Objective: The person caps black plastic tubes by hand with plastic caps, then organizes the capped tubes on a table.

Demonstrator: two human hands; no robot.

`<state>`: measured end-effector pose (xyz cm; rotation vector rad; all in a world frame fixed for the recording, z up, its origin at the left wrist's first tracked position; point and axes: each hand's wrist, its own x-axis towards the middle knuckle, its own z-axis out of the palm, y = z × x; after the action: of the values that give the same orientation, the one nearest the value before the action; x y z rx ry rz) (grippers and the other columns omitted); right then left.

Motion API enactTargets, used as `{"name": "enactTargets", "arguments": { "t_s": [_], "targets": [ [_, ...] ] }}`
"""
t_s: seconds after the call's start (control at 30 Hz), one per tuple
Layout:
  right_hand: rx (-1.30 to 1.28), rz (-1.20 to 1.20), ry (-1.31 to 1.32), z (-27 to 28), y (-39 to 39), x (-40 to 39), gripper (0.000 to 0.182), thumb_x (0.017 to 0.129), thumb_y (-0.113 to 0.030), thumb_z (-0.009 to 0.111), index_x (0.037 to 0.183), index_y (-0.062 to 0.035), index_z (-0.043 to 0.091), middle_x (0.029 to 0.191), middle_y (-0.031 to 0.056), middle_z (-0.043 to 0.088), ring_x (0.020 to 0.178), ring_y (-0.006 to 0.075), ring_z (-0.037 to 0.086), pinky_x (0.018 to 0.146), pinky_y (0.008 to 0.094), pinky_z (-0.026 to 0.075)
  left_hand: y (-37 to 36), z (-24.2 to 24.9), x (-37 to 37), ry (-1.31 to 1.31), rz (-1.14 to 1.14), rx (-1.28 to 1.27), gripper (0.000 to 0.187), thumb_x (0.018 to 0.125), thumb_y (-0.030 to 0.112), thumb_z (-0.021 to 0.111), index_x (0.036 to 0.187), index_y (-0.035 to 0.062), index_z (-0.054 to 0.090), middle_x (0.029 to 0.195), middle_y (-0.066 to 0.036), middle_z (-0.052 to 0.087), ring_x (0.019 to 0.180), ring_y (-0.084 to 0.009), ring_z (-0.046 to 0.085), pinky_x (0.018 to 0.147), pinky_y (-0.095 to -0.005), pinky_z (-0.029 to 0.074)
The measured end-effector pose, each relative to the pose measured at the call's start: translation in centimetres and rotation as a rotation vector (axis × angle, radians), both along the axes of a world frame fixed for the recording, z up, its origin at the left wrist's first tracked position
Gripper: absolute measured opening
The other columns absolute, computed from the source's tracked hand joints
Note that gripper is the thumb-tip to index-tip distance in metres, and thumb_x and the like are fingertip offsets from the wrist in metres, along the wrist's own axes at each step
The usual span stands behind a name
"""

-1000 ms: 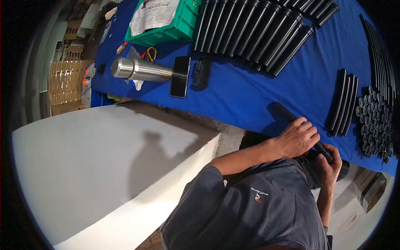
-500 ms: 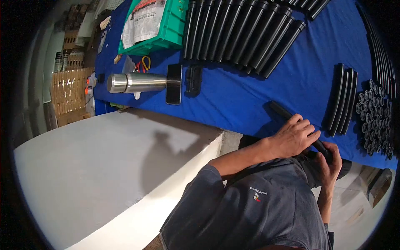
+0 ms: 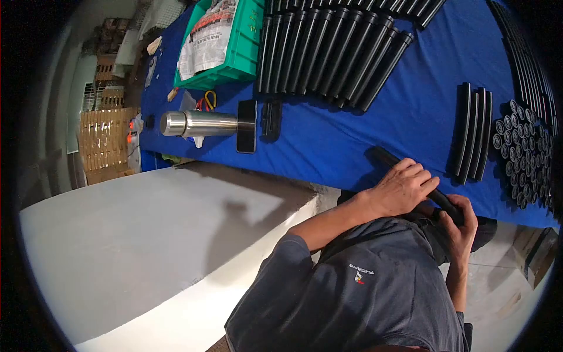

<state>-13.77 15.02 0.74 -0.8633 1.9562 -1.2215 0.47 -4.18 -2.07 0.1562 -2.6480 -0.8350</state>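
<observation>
A black tube lies slantwise across the front edge of the blue-covered table, its far end above the cloth. My left hand wraps over the tube's middle from above. Around its near end the fingers of my right hand are closed; that end is mostly hidden by the hand. A few thin black tubes rest on the cloth just beyond my hands. To their right is a cluster of round black end caps.
Rows of thick black tubes lie at the back. A green crate with newspaper, a steel flask, a phone and yellow-handled scissors are on the left. Long thin rods line the right edge.
The view has shifted slightly, so the table's contents appear moved. Both hands keep their hold on the tube, with little visible change in their grip.
</observation>
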Motion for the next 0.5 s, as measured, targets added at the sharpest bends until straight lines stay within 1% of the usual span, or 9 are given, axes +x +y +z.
{"name": "enactTargets", "arguments": {
  "t_s": [0.03, 0.1, 0.13, 0.23, 0.33, 0.37, 0.43, 0.47, 0.5],
  "targets": [
    [0.028, -0.003, -0.035, 0.4, 0.0, 0.0, 0.031, 0.083, 0.001, 0.076, 0.111, 0.0035, 0.062, 0.108, 0.0094, 0.068, 0.104, 0.0176, 0.063, 0.095, 0.031, 0.049, 0.1, -0.4, 0.1, -0.024, -0.01, 0.004, 0.032, 0.081, 0.018, 0.072, 0.11, 0.0038, 0.069, 0.1, -0.009, 0.068, 0.099, -0.0259, 0.065, 0.094, -0.0409, 0.049],
    [0.108, -0.112, -0.333, 0.1, 0.6, -0.3, 0.031, 0.084, 0.0, 0.073, 0.113, 0.0027, 0.063, 0.109, 0.0078, 0.066, 0.106, 0.0173, 0.061, 0.098, 0.0313, 0.047, 0.4, -0.7, 0.1, -0.071, -0.03, 0.012, 0.04, 0.079, 0.018, 0.075, 0.115, 0.0031, 0.069, 0.103, -0.009, 0.069, 0.101, -0.026, 0.065, 0.094, -0.0413, 0.048],
    [0.148, -0.165, -0.484, -0.2, 0.8, -0.3, 0.032, 0.084, -0.001, 0.072, 0.114, 0.0023, 0.063, 0.109, 0.0069, 0.066, 0.107, 0.0172, 0.06, 0.099, 0.0314, 0.046, 0.5, -0.6, -0.1, -0.072, -0.029, 0.003, 0.041, 0.079, 0.018, 0.076, 0.116, 0.003, 0.069, 0.104, -0.009, 0.069, 0.101, -0.0265, 0.065, 0.093, -0.0415, 0.048],
    [0.0, -0.125, -0.198, -1.3, 0.8, 0.0, 0.03, 0.082, 0.0, 0.076, 0.109, 0.0023, 0.065, 0.108, 0.0088, 0.069, 0.104, 0.0167, 0.063, 0.094, 0.0301, 0.049, 0.3, 0.2, -0.3, -0.065, -0.029, -0.005, 0.041, 0.079, 0.016, 0.076, 0.117, 0.0028, 0.068, 0.106, -0.01, 0.068, 0.101, -0.0281, 0.065, 0.092, -0.0421, 0.049],
    [-0.094, -0.021, -0.09, -0.5, 0.3, -0.3, 0.029, 0.082, -0.001, 0.076, 0.109, 0.0024, 0.065, 0.11, 0.0093, 0.068, 0.105, 0.016, 0.062, 0.095, 0.0303, 0.048, -0.7, 1.2, -0.4, -0.066, -0.053, 0.011, 0.04, 0.079, 0.013, 0.077, 0.115, 0.0028, 0.067, 0.106, -0.011, 0.067, 0.1, -0.0301, 0.065, 0.09, -0.0426, 0.049],
    [-0.108, 0.009, -0.04, -0.5, 0.2, -0.5, 0.029, 0.082, -0.001, 0.076, 0.109, 0.0026, 0.066, 0.104, 0.0085, 0.069, 0.098, 0.0144, 0.064, 0.089, 0.0294, 0.05, -0.6, 0.6, 0.0, -0.089, -0.08, 0.01, 0.04, 0.078, 0.012, 0.077, 0.116, 0.0026, 0.067, 0.106, -0.012, 0.067, 0.1, -0.0307, 0.065, 0.091, -0.0427, 0.049],
    [0.001, -0.073, -0.243, -1.0, 0.8, -0.5, 0.03, 0.082, -0.003, 0.078, 0.109, 0.0029, 0.066, 0.097, 0.0068, 0.07, 0.088, 0.0128, 0.065, 0.079, 0.0282, 0.052, -0.6, 0.0, 0.1, -0.117, -0.112, -0.004, 0.042, 0.078, 0.009, 0.076, 0.118, 0.0019, 0.066, 0.106, -0.013, 0.067, 0.099, -0.032, 0.065, 0.089, -0.0437, 0.05],
    [-0.026, -0.109, -0.277, -0.7, 0.4, -0.3, 0.03, 0.082, -0.005, 0.079, 0.109, 0.0028, 0.066, 0.09, 0.0045, 0.069, 0.079, 0.0113, 0.064, 0.071, 0.0272, 0.052, -0.6, -0.1, 0.1, -0.119, -0.114, -0.008, 0.042, 0.079, 0.009, 0.076, 0.119, 0.0016, 0.066, 0.108, -0.013, 0.067, 0.1, -0.0324, 0.066, 0.089, -0.044, 0.051],
    [-0.016, -0.08, -0.224, 0.1, 0.2, -0.5, 0.03, 0.081, -0.006, 0.079, 0.108, 0.0025, 0.067, 0.092, 0.0069, 0.068, 0.083, 0.0148, 0.065, 0.072, 0.0285, 0.052, -0.7, 0.1, -0.1, -0.131, -0.108, -0.003, 0.043, 0.08, 0.009, 0.077, 0.121, 0.0013, 0.065, 0.109, -0.014, 0.068, 0.101, -0.0328, 0.066, 0.088, -0.0443, 0.052]
  ]
}}
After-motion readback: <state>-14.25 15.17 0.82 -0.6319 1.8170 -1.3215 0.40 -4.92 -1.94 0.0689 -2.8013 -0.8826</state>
